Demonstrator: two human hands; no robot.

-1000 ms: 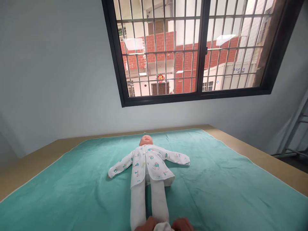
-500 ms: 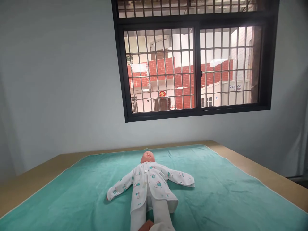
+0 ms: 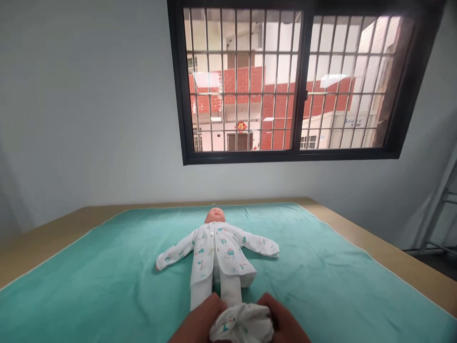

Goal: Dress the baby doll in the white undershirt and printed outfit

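Cloth (image 3: 246, 323) bunched between hands (image 3: 200, 320), doll (image 3: 224, 252) beyond

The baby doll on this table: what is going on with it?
A person's left hand and right hand hold a bunched white printed cloth by the white-clad legs of a pink-headed baby doll in a white printed jacket. The doll lies face-up, arms spread, on a green cloth over a tan table. Its feet cannot be seen.

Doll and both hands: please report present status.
Left hand, right hand: gripping bunched printed cloth. Doll: face up on green sheet. Hands, cloth block view of feet.
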